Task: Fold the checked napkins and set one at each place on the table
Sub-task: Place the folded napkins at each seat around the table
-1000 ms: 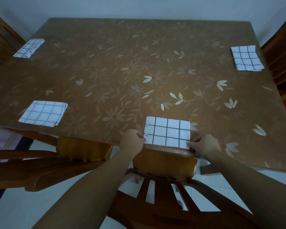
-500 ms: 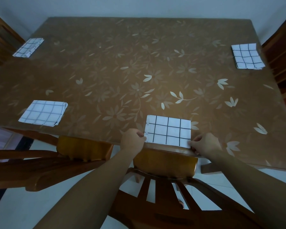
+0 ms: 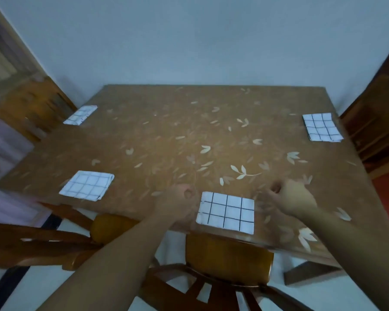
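Observation:
Several folded white napkins with dark checks lie on the brown flowered table [image 3: 189,135]. The nearest napkin [image 3: 226,212] sits flat at the front edge, above a chair. My left hand [image 3: 180,201] hovers just left of it with fingers curled and nothing in them. My right hand [image 3: 290,197] is raised to its right, also loosely curled and empty. Neither hand touches the napkin. Another napkin [image 3: 87,185] lies at the front left, one napkin [image 3: 81,114] at the far left corner, and one napkin [image 3: 322,127] at the far right edge.
A wooden chair [image 3: 228,259] is tucked under the table right below the nearest napkin, and a second chair [image 3: 54,239] stands to its left. More wooden chairs flank the table at the far left [image 3: 32,104] and far right [image 3: 377,131]. A pale wall runs behind.
Both hands let go of the nearest napkin and lifted away to its sides. My view tilted upward, so the wall shows and the table sits lower in the frame.

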